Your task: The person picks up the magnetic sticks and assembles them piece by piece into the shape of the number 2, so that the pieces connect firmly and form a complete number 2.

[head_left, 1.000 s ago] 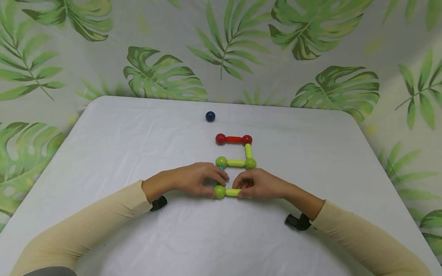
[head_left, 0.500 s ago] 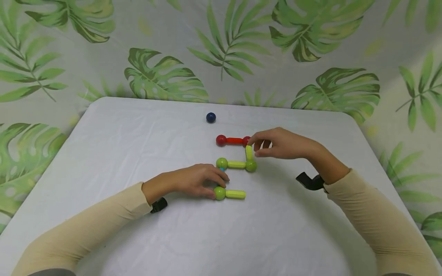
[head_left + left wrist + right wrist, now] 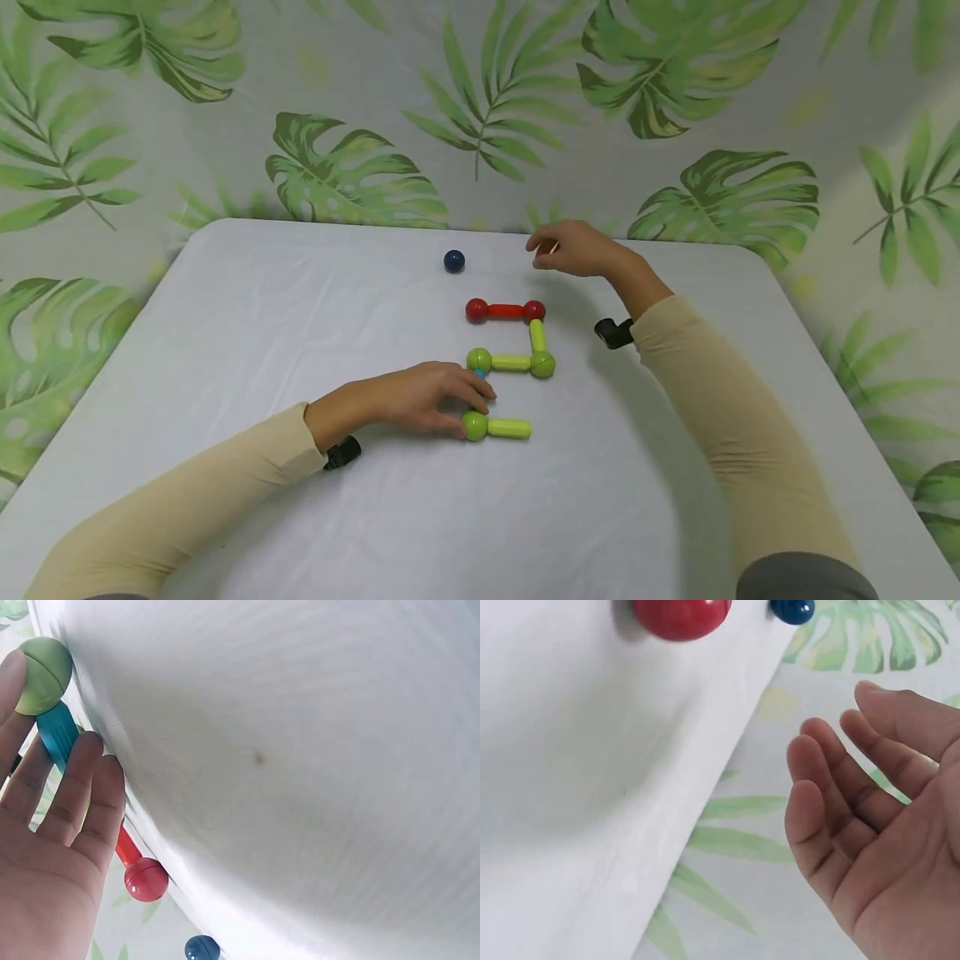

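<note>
A zigzag of balls and sticks lies on the table. My left hand (image 3: 423,398) holds the near green ball (image 3: 475,426) between thumb and fingers. From this ball a yellow-green stick (image 3: 510,429) points right, and a blue stick (image 3: 58,733) runs away from me, partly hidden by my fingers. Farther along come a second green ball (image 3: 479,361), another yellow-green stick (image 3: 512,363) and a green ball (image 3: 542,364). My right hand (image 3: 573,248), loosely curved and holding nothing, hovers near the far edge, to the right of a dark blue ball (image 3: 453,262).
A yellow-green stick (image 3: 537,336) leads up to a red ball (image 3: 534,312), joined by a red stick (image 3: 506,312) to another red ball (image 3: 477,311). Behind the white-covered table (image 3: 300,533) hangs a leaf-patterned cloth (image 3: 510,50).
My right hand has let go of the near yellow-green stick and moved away from me, past the right red ball, toward the table's far edge. My left hand stays at the near green ball.
</note>
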`<state>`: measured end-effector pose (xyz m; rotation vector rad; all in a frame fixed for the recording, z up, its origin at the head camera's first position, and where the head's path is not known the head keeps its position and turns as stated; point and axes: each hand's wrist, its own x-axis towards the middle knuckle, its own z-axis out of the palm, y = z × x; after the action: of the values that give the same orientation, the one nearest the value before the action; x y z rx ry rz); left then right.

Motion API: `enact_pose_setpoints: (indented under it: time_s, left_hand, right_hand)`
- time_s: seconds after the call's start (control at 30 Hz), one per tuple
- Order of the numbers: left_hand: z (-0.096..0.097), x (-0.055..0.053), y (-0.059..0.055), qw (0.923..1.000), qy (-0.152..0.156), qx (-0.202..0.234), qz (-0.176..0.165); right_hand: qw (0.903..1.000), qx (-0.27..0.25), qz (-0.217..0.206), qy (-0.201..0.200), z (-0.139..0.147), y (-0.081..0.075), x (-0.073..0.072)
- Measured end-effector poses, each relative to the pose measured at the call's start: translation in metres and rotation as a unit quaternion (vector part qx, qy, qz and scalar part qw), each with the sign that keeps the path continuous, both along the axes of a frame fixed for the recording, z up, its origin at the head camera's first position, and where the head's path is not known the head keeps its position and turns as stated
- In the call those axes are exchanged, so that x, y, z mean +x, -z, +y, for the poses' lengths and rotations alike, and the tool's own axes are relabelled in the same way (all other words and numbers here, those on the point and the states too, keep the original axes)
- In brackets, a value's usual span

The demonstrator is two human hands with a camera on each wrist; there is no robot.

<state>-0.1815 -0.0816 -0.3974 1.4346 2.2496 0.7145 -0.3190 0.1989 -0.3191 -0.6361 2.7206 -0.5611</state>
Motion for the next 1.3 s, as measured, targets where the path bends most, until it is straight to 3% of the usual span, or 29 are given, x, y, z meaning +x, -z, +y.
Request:
enact_pose_setpoints:
  time_s: [0.43,0.7,1.0,1.3]
  left_hand:
    - [0.001,0.001,0.004,1.0000,0.001,0.000,0.000]
    - [0.000,0.001,0.004,1.0000,0.000,0.004,0.004]
    - [-0.002,0.000,0.004,0.9998,0.000,0.018,0.001]
    - [-0.001,0.001,0.006,0.9997,0.003,0.021,0.011]
  right_hand:
    - [0.9986,-0.047,-0.020,0.011,-0.040,0.027,-0.030]
    - [0.9977,-0.057,-0.028,0.023,-0.065,0.044,-0.041]
    - [0.9996,-0.016,0.001,-0.021,-0.093,0.040,-0.043]
    - [0.9970,0.063,-0.023,-0.038,-0.102,0.044,-0.041]
